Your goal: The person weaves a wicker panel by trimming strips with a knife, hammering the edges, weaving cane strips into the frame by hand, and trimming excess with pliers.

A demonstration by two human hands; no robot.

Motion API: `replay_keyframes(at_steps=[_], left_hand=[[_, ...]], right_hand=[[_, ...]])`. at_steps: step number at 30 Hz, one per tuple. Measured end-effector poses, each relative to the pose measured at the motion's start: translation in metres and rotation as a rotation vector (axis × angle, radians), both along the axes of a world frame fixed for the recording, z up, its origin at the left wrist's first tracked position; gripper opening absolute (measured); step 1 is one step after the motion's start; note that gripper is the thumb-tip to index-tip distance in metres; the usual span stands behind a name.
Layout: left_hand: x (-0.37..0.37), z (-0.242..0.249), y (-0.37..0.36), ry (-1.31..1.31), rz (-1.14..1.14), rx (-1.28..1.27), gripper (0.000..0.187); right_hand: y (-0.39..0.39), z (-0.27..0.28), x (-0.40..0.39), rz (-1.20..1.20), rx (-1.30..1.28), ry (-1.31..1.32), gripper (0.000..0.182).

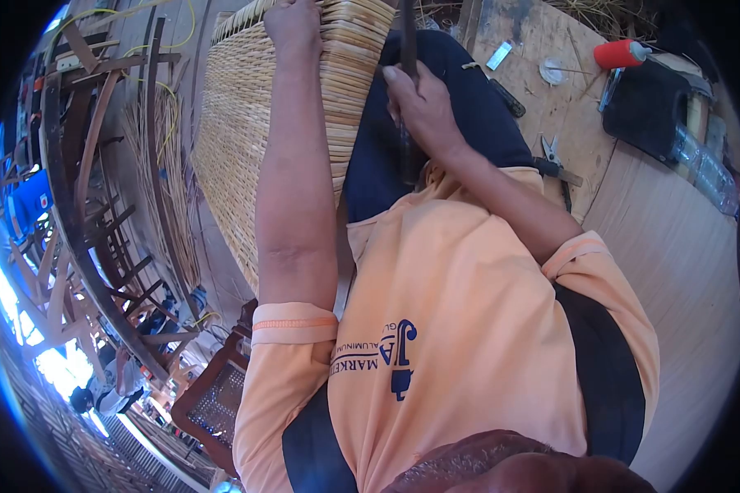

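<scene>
A woven rattan panel [251, 123], pale tan with thick wrapped strands along one side, stands at my left leg. My left hand [294, 29] is closed in a fist at its upper part, and whatever the fingers grip is hidden. Over my lap, my right hand [423, 107] is wrapped around a long dark bar [408, 41]. The bar runs upward past the top of the view, so its full shape does not show. Its lower end lies near my shirt hem, beside the panel's wrapped side.
On a plywood board [514, 33] at right lie pliers [549, 149], a dark-handled tool [506, 97] and a round lid [552, 71]. Beyond are a red bottle [621, 54], a black case [645, 107] and a clear plastic bottle [707, 172]. Wooden frames and another person [115, 390] appear left.
</scene>
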State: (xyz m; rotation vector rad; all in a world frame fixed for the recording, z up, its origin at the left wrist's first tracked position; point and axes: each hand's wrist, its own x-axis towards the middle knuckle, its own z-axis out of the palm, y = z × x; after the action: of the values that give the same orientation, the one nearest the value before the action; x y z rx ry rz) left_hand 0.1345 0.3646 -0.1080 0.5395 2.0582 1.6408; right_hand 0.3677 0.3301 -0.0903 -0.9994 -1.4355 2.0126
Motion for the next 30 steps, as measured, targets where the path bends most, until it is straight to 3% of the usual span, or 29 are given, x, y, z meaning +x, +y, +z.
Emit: replay_keyframes(at_steps=[2,4,5,7,11,13,16,19,20,22,23,26,27,30], left_hand=[[0.003,0.0,-0.009,-0.017,-0.008,-0.016,0.016],[-0.009,0.009,-0.016,-0.16,-0.071,-0.049,0.022],[0.003,0.012,-0.023,-0.167,-0.069,-0.048,0.022],[0.035,0.02,-0.037,0.022,-0.044,-0.169,0.022],[0.054,0.011,-0.05,-0.016,-0.011,-0.181,0.032],[0.058,0.011,-0.055,0.008,0.009,-0.077,0.027],[0.065,0.013,-0.055,0.011,-0.002,-0.044,0.023],[0.063,0.01,-0.059,-0.102,-0.006,0.008,0.02],[0.059,0.007,-0.062,-0.052,-0.006,-0.038,0.02],[0.064,0.008,-0.059,-0.103,0.043,0.042,0.021],[0.071,0.017,-0.055,-0.167,0.068,0.129,0.022],[0.115,0.051,-0.057,0.408,-0.184,-0.14,0.019],[0.13,0.052,-0.055,0.594,-0.272,-0.176,0.018],[0.158,0.051,-0.057,0.693,-0.326,-0.017,0.009]], right_hand=[[0.007,-0.001,0.007,0.055,0.035,-0.075,0.039],[0.022,-0.002,0.016,0.082,-0.23,-0.001,0.036],[0.027,0.004,0.027,0.083,-0.23,-0.008,0.036],[0.044,0.02,0.056,-0.123,-0.314,-0.02,0.035],[0.098,-0.014,0.155,-0.183,-0.112,-0.482,0.041],[0.096,-0.036,0.199,-0.05,0.422,-0.955,0.049],[0.068,-0.082,0.26,0.051,0.389,-1.177,0.054],[0.053,-0.085,0.272,0.158,0.278,-1.355,0.051],[0.054,-0.087,0.267,0.18,0.291,-1.343,0.051],[0.064,-0.095,0.257,0.075,0.886,-1.268,0.046],[0.076,-0.082,0.233,0.008,0.787,-1.013,0.041],[0.084,0.017,0.11,-0.073,0.666,-0.412,0.032],[0.08,0.043,0.075,-0.064,0.716,-0.277,0.031],[0.068,0.077,0.016,-0.031,0.725,-0.019,0.029]])
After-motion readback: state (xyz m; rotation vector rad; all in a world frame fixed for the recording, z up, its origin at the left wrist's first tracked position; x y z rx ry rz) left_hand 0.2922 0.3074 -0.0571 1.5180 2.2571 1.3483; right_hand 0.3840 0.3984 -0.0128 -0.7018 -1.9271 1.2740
